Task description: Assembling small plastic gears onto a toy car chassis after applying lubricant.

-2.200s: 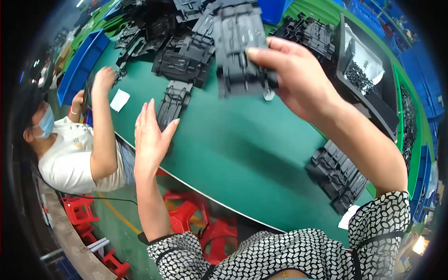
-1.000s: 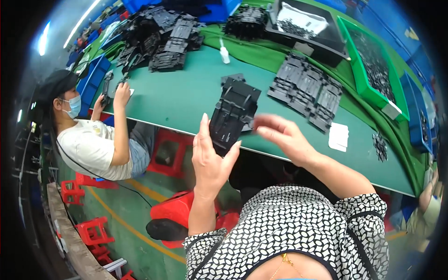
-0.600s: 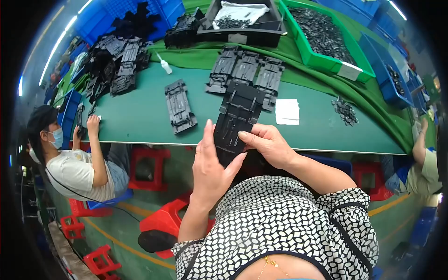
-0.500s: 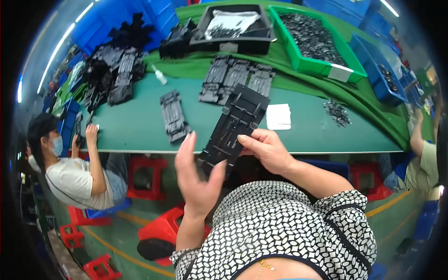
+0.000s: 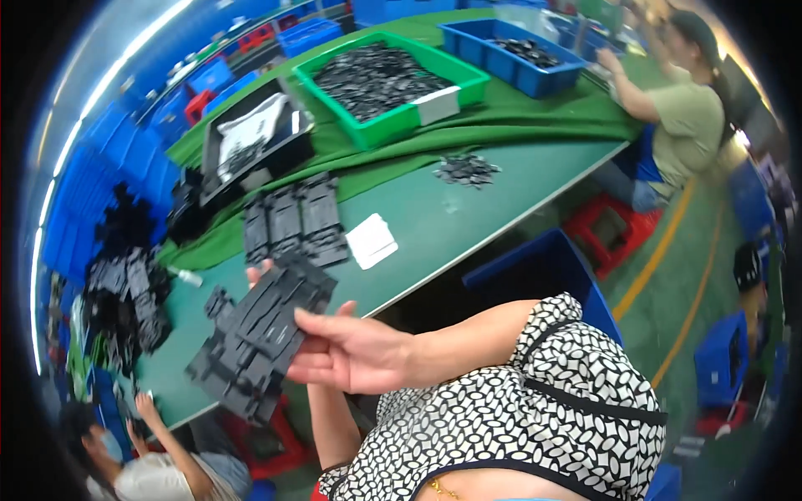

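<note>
A black plastic chassis-like part is held up slantwise over the table's near edge, its moulded ribs and recesses showing. My right hand is closed on its right edge, thumb on the upper face and fingers below. Behind the part is my left hand; only its fingertips show past the far edge, while the palm is hidden. Beyond them lie three similar black parts side by side, with a stack of white cards to their right. A dark moulded end sticks out on the left; whether it belongs to the held part I cannot tell.
Farther back stand a black bin with a white bag, a green tray and a blue tray of small black pieces. Loose pieces lie right, piled parts left. Co-workers sit at left and right.
My view has swung to the right. The held part has been turned and now shows different surface detail. My left hand, earlier open beside the part, has gone behind it.
</note>
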A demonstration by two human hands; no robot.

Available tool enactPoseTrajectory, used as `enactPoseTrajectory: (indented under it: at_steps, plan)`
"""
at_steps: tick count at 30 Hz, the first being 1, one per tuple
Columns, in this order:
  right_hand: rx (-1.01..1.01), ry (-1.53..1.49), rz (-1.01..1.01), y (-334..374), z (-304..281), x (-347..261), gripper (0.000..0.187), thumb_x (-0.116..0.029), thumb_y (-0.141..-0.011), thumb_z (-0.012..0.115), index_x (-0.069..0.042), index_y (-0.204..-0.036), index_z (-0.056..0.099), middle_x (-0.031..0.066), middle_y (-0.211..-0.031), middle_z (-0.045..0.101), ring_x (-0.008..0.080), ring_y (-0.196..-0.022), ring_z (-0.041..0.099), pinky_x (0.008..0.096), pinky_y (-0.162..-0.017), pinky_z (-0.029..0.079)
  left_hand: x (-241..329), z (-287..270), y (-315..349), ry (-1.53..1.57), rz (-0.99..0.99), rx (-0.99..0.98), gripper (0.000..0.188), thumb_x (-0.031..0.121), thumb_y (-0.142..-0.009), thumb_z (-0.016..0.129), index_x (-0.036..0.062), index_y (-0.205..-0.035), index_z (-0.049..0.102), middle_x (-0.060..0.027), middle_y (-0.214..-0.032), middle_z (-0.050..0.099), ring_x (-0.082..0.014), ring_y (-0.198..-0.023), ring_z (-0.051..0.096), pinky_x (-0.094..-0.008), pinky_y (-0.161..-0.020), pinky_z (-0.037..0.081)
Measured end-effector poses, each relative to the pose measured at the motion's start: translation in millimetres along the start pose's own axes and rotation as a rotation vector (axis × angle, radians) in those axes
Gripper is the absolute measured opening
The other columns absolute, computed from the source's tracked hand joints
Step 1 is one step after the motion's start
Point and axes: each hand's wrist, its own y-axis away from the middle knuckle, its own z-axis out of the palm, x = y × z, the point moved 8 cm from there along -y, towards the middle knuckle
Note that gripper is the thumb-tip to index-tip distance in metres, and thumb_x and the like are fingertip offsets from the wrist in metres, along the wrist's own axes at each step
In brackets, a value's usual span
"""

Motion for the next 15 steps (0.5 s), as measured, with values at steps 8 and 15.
enactPoseTrajectory:
  at_steps: [8,15]
  plan:
    - [0.041,0.208,0.077,17.5,-7.5,-18.6,0.035,-0.026,-0.096,0.046,0.004,-0.111,0.052,0.0168,-0.106,0.062,0.024,-0.096,0.064,0.0318,-0.081,0.054,6.4,28.4,-27.3,-0.014,-0.009,-0.053,0.086,0.013,-0.078,0.069,0.0033,-0.142,0.013,-0.015,-0.133,0.04,-0.0285,-0.122,0.044,-0.0408,-0.108,0.025]
    - [0.641,1.749,-0.854,159.3,-33.3,-280.7,0.016,-0.008,-0.087,0.058,0.001,-0.098,0.065,0.0056,-0.09,0.065,0.0114,-0.075,0.061,0.0243,-0.071,0.05,-27.7,8.5,16.5,0.858,-0.55,-0.022,0.08,0.026,-0.085,0.058,0.0164,-0.146,0.007,-0.0152,-0.129,0.042,-0.0349,-0.116,0.047,-0.043,-0.095,0.042]
